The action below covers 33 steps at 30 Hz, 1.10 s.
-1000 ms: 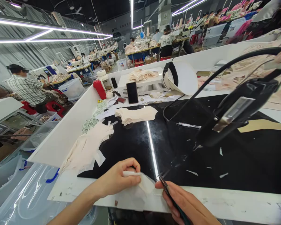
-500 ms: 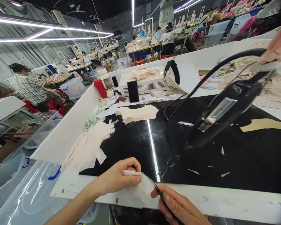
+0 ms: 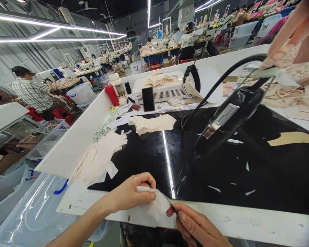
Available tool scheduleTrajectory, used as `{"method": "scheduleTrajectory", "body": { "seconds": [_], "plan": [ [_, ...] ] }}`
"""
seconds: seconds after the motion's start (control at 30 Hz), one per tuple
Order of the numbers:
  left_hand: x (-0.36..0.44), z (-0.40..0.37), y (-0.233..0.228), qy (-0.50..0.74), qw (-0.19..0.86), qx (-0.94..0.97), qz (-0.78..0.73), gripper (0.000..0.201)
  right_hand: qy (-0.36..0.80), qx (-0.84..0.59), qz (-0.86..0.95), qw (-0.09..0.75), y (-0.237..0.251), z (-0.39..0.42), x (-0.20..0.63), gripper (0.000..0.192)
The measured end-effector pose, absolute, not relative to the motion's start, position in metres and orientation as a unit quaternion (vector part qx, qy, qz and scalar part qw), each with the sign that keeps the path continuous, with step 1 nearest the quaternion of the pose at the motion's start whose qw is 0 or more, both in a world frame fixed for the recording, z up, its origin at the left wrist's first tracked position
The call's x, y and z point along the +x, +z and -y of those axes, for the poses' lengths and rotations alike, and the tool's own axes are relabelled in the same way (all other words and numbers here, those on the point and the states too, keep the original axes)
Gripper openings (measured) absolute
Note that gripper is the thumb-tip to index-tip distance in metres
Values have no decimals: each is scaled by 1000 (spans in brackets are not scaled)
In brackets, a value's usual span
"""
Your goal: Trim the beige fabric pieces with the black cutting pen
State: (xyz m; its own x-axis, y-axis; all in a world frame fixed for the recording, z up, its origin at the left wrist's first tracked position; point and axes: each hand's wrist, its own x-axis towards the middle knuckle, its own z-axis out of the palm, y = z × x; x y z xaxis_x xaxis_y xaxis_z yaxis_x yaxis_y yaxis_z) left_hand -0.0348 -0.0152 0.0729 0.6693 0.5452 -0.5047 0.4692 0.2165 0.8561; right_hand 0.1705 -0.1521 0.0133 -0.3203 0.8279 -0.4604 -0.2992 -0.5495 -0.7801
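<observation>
At the table's near edge, my left hand (image 3: 130,193) pinches a small piece of pale fabric (image 3: 157,206). My right hand (image 3: 195,228) grips thin scissors (image 3: 172,206), whose blades meet the right edge of that fabric. Both hands hover over the white border of the glossy black tabletop (image 3: 221,171). A black hanging tool (image 3: 229,118) on a cable dangles above the table to the right of my hands.
A pile of cut cream pieces (image 3: 98,157) lies at the left, and a neat stack (image 3: 151,124) sits further back. A phone (image 3: 148,98) leans on a white box (image 3: 162,91). Clear plastic bins (image 3: 33,212) stand at lower left. Other people work at distant tables.
The view drifted slightly; the hanging tool swung left. My right hand slid the scissors a little leftward into the fabric. My left hand keeps its hold.
</observation>
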Motion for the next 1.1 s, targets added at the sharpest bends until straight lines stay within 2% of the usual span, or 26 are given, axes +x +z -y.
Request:
{"method": "scheduleTrajectory", "body": {
  "seconds": [1.1],
  "plan": [
    [-37, 10, 70, 22, 663, 631, -403, 23, 765, -434, 295, 372, 6, 147, 169, 65]
  ]
}}
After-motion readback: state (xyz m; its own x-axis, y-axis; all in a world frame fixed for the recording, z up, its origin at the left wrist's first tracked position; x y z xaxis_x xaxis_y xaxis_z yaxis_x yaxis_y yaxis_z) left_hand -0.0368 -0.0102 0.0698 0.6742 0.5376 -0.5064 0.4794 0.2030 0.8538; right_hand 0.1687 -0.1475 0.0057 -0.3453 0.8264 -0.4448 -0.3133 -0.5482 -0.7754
